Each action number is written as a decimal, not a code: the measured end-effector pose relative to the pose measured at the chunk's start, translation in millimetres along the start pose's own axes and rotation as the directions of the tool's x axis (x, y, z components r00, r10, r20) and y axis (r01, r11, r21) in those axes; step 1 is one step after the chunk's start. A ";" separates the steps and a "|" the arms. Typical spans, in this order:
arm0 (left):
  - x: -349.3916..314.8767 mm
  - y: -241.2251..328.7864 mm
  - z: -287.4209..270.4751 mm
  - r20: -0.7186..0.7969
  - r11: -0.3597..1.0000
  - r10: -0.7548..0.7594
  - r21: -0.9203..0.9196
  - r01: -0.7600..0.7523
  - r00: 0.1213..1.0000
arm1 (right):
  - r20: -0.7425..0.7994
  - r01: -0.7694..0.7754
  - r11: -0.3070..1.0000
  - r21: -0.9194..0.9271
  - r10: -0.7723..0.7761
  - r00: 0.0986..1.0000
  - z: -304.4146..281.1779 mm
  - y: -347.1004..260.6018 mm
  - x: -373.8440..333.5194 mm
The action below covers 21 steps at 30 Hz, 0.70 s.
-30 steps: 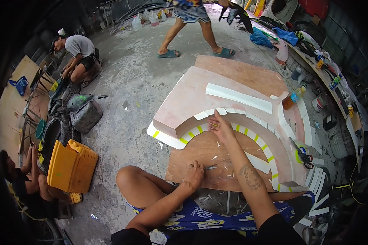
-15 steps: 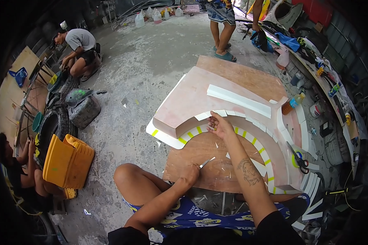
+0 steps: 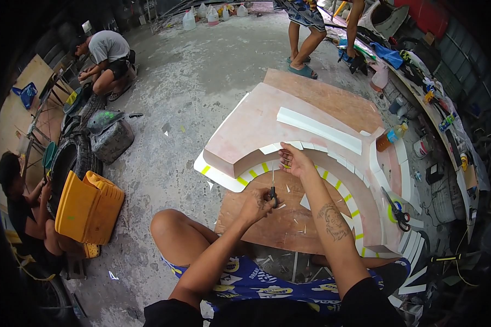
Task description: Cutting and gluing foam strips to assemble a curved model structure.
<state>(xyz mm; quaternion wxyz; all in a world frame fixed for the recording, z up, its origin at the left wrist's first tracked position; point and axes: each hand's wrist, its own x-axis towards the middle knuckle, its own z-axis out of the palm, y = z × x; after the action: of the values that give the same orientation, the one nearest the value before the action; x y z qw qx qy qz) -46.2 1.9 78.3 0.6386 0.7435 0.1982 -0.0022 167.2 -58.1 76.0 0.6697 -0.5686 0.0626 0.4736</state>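
Note:
In front of me lies a large pale pink, fender-shaped panel (image 3: pixel 240 131) with a curved arch. Short white pieces (image 3: pixel 270 147) line the upper edge of the arch, and a white flange with yellow tape marks (image 3: pixel 252 174) follows its lower edge. My right hand (image 3: pixel 295 162) is at that upper edge, thumb on top and fingers curled below, pinching the rim with its white lining. My left hand (image 3: pixel 258 205) is closed around black-handled scissors (image 3: pixel 273 192), their thin blade pointing away from me. A brown wooden board (image 3: pixel 245 223) lies beneath, with small white scraps on it.
Larger scissors (image 3: pixel 402 217) and a tape roll (image 3: pixel 394 208) rest at the panel's right. A bottle (image 3: pixel 390 137) stands on the panel near a long white angled strip (image 3: pixel 319 131). White strips (image 3: pixel 414 256) lie lower right. A yellow crate (image 3: pixel 87 210), tires (image 3: pixel 73 163) and several people are around.
My left hand has moved up and slightly right, and the scissors now point upward toward the arch. My right hand stays at the rim. A person at the left has shifted.

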 end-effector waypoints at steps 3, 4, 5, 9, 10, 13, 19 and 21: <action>11.3 -7.1 8.3 0.015 0.999 0.033 -0.028 -0.033 0.999 | 0.050 -0.019 1.000 -0.010 0.020 0.999 -1.4 3.3 5.1; 13.7 -6.5 11.5 0.023 0.997 0.019 -0.070 -0.018 1.000 | 0.051 -0.019 1.000 -0.012 0.020 0.999 -3.2 3.9 6.4; 16.9 -5.8 14.1 0.021 0.997 0.019 -0.070 -0.018 1.000 | 0.054 -0.012 0.999 -0.029 0.014 0.998 -6.2 3.6 7.2; 33.7 4.6 20.1 0.022 0.999 0.032 -0.029 -0.031 0.999 | 0.018 0.002 0.997 -0.079 0.000 1.000 -5.6 3.8 6.4; 39.2 8.4 22.2 -0.017 0.997 -0.005 -0.073 0.004 1.000 | 0.018 0.003 0.997 -0.082 -0.002 1.000 -8.2 3.1 8.1; 51.8 21.7 25.7 -0.069 0.985 0.039 -0.166 -0.050 0.997 | 0.010 -0.016 0.993 -0.114 0.018 1.000 -13.8 3.0 13.9; 65.0 34.6 20.5 -0.060 0.959 -0.053 -0.283 0.034 0.997 | 0.026 0.059 0.995 -0.075 -0.057 0.998 -17.3 5.0 17.1; 70.2 33.0 21.2 -0.069 0.955 -0.051 -0.295 0.028 0.996 | 0.022 0.058 0.997 -0.054 -0.057 0.998 -17.4 5.1 17.8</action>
<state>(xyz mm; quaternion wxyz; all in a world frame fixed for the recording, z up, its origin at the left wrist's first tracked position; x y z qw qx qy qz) 33.6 -1.2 87.7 0.7340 0.6357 0.2353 0.0429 181.2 -62.9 55.3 0.6679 -0.5833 0.0262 0.4615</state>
